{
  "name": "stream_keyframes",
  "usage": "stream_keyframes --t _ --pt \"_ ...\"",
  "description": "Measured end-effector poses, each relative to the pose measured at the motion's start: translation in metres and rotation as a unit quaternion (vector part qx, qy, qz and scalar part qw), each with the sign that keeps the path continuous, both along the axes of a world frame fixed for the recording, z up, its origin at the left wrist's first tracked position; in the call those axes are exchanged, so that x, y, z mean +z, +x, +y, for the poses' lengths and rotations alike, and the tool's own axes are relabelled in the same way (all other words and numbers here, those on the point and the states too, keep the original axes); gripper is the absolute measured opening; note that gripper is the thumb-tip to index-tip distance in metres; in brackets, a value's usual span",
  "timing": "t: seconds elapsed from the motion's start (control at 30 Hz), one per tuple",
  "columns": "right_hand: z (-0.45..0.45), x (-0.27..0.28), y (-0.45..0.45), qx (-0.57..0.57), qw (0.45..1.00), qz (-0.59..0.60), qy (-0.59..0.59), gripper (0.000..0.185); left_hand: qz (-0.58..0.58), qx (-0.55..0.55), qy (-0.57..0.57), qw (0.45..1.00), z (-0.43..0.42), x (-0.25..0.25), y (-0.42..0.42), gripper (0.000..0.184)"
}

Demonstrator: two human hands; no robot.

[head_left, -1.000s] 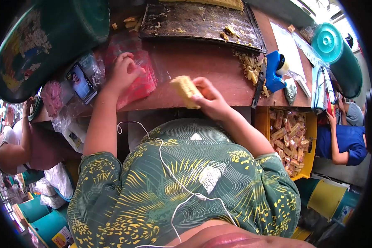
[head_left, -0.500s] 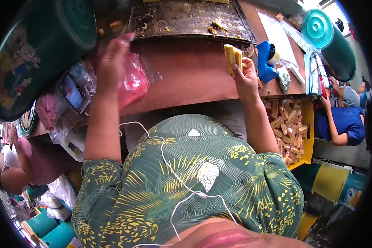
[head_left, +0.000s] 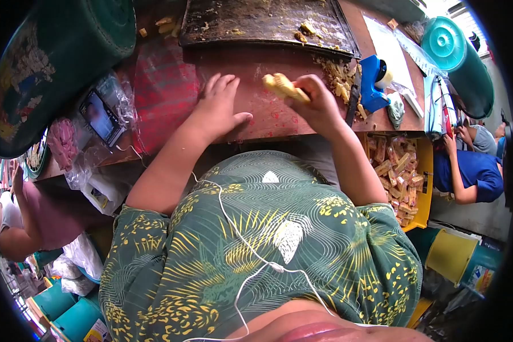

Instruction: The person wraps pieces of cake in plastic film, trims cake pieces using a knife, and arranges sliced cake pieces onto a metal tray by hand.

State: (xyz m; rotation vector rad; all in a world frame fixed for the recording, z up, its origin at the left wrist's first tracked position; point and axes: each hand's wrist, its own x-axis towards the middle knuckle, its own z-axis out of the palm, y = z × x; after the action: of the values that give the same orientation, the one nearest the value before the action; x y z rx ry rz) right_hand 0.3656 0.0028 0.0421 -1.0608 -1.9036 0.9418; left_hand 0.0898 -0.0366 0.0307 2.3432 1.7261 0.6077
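My right hand [head_left: 316, 105] grips a few yellow pastry sticks [head_left: 279, 85], held just above the table and tilted with their far ends toward the left. My left hand [head_left: 219, 105] is open, palm down with its fingers stretched out, on or just over a clear plastic sheet with red print [head_left: 262, 114]. To its left lies a pile of red-printed plastic wrappers [head_left: 164, 94]. A dark baking tray [head_left: 251, 25] with crumbs and broken pieces is beyond both hands.
A blue tape dispenser [head_left: 373, 85] stands right of a crumb heap [head_left: 339, 77]. A yellow crate [head_left: 423, 202] of wrapped sticks sits lower right. A phone [head_left: 101, 119] lies left, near a big green drum [head_left: 57, 74]. Co-workers [head_left: 467, 171] sit on both sides.
My left hand has come down and right from the red wrappers, which now lie flat. My right hand has moved left and tipped the pastry sticks from upright to nearly level.
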Motion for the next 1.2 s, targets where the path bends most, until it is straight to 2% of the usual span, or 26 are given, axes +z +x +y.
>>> stream_keyframes --t 0.07,0.13,0.2,0.3,0.4,0.53,0.57,0.67,0.87,1.07,1.17,1.2 --pt "0.000 0.013 -0.024 0.044 0.995 -0.066 0.052 0.038 -0.019 -0.012 -0.002 1.000 -0.010 -0.005 -0.004 0.085" --pt "0.014 0.003 -0.034 0.081 0.981 -0.139 0.111 0.045 -0.029 -0.016 -0.005 0.999 -0.016 -0.008 -0.004 0.088" --pt "0.018 -0.005 -0.035 0.086 0.971 -0.139 0.174 0.046 -0.033 -0.008 -0.003 0.999 -0.017 -0.009 -0.003 0.089" --pt "0.016 0.000 -0.022 0.083 0.994 -0.071 -0.031 0.046 -0.033 -0.010 -0.009 0.999 -0.016 -0.008 -0.003 0.090" --pt "0.017 -0.001 -0.022 0.056 0.997 -0.014 -0.042 0.046 -0.036 -0.008 -0.015 0.999 -0.015 -0.006 -0.002 0.089" --pt "0.015 -0.004 -0.036 0.042 0.995 -0.061 -0.064 0.042 -0.036 -0.004 -0.018 0.999 -0.015 -0.005 -0.001 0.090" --pt "0.017 -0.015 -0.035 0.061 0.996 -0.061 0.005 0.042 -0.036 -0.006 -0.016 0.999 -0.015 -0.004 -0.001 0.090" --pt "0.008 0.003 -0.035 0.060 0.982 -0.152 0.096 0.046 -0.034 -0.003 -0.021 0.999 -0.015 -0.002 -0.002 0.091" --pt "0.015 -0.002 -0.029 0.065 0.990 -0.123 0.038 0.047 -0.030 -0.002 -0.024 0.999 -0.015 -0.004 -0.002 0.091" --pt "0.022 -0.002 -0.027 0.090 0.987 -0.106 0.078 0.048 -0.030 -0.003 -0.024 0.999 -0.014 -0.004 -0.001 0.091" --pt "0.026 -0.006 -0.025 0.104 0.990 -0.086 0.032 0.052 -0.035 -0.004 -0.023 0.999 -0.014 -0.005 -0.002 0.091" --pt "0.024 -0.007 -0.025 0.083 0.986 -0.113 0.089 0.055 -0.038 -0.005 -0.023 0.999 -0.014 -0.005 -0.002 0.092"
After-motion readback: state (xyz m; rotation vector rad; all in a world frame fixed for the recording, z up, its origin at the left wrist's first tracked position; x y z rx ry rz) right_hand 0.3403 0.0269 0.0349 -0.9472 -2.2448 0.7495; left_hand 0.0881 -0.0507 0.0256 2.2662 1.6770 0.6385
